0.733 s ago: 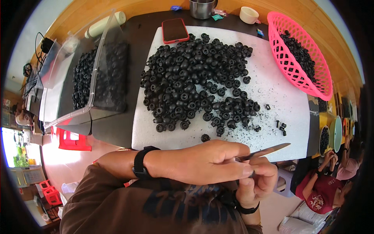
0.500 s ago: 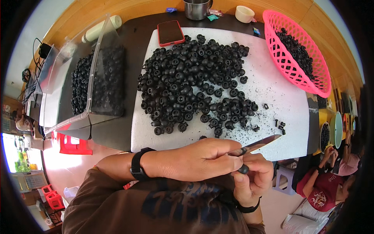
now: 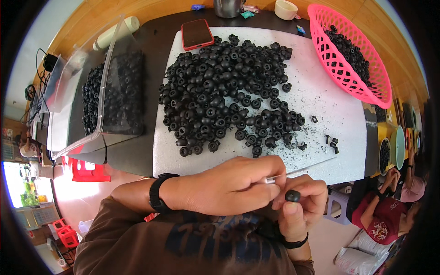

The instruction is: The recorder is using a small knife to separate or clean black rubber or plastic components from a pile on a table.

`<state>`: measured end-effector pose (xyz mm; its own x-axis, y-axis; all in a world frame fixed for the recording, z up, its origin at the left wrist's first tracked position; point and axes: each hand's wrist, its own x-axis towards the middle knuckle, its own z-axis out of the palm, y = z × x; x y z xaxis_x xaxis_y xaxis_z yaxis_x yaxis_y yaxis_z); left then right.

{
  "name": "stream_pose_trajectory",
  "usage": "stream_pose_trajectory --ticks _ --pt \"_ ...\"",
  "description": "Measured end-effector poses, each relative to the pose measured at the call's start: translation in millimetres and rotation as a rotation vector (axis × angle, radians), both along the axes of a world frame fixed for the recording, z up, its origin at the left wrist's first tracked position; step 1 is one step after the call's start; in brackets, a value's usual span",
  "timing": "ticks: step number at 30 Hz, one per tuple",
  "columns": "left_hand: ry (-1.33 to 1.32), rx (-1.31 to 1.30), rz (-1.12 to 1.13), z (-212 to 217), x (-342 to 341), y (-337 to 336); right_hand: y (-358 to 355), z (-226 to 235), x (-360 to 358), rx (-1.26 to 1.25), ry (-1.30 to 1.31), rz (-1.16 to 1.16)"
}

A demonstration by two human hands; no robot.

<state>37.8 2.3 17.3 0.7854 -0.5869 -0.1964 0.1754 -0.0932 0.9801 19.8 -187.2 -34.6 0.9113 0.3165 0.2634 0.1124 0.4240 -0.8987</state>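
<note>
My left hand [image 3: 229,183], with a black band on the wrist, is closed around a knife. Its white handle end [image 3: 269,180] shows at my fingers, and the thin blade [image 3: 314,165] points right, seen nearly edge-on. Close beside it, my right hand [image 3: 305,208] pinches a small rounded black rubber part [image 3: 292,196] between thumb and fingers. Just beyond both hands, a large pile of similar black parts [image 3: 220,91] with round openings covers much of a white foam board [image 3: 339,123]. Several small black scraps [image 3: 333,143] lie on the board's right side.
At the left stands a clear plastic bin [image 3: 103,91] of black parts. A pink lattice basket [image 3: 385,87] holds more at the far right. A red-edged phone [image 3: 197,33], metal cup [image 3: 227,7] and cream bowl [image 3: 286,9] sit at the back. Another person [image 3: 378,213] works at right.
The knife blade has turned from its broad side to nearly edge-on. My hands have drawn slightly apart, and the black part now shows more fully in my right fingers.
</note>
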Motion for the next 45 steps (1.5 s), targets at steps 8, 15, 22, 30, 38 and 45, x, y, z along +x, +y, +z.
stream_pose_trajectory --ticks 8,15,22,30,38,45 --pt "-0.334 -0.110 0.041 -19.7 -1.5 7.8 2.6 4.0 -0.2 0.147 0.141 0.040" --pt "-0.296 -0.019 0.059 -9.8 -2.9 4.9 1.7 3.3 0.5 0.140 0.127 0.028" --pt "-0.236 0.120 0.054 -8.9 -6.7 4.9 1.9 1.5 -0.8 0.132 0.126 0.014" --pt "-0.246 0.175 0.080 -11.1 -10.0 4.9 1.7 1.0 -0.5 0.136 0.142 0.001" --pt "-0.207 0.155 0.100 -13.5 -11.6 3.5 1.6 0.7 -0.2 0.126 0.147 0.016" --pt "-0.441 0.423 0.168 -20.3 -13.7 -1.8 0.7 -0.8 0.3 0.133 0.163 0.024"
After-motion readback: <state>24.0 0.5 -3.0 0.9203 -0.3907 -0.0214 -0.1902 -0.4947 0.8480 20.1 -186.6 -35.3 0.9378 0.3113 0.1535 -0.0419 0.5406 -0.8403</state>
